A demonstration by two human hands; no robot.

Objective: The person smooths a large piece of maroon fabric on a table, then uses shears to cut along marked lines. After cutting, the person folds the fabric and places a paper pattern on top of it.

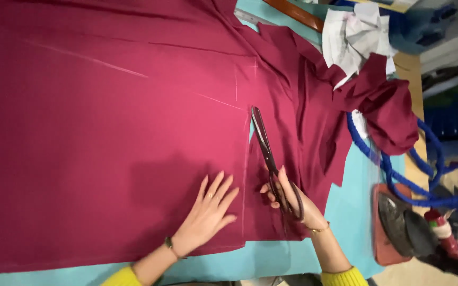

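A large magenta cloth [107, 122] lies spread over a light blue table [271, 259], marked with faint chalk lines. My left hand [208, 214] rests flat on the cloth, fingers apart, just left of a cut running up the fabric. My right hand [290, 198] grips the handles of long dark scissors [263, 143], whose blades point away from me along the cut line. The blade tips lie near a chalk mark at the cut's far end.
Cut-off magenta pieces [382, 106] are bunched at the right, under crumpled white paper [353, 34]. A clothes iron [414, 228] sits on a red pad [380, 249] at the right edge, with a blue braided cord [393, 175] looping beside it. A wooden ruler [298, 13] lies at the far end.
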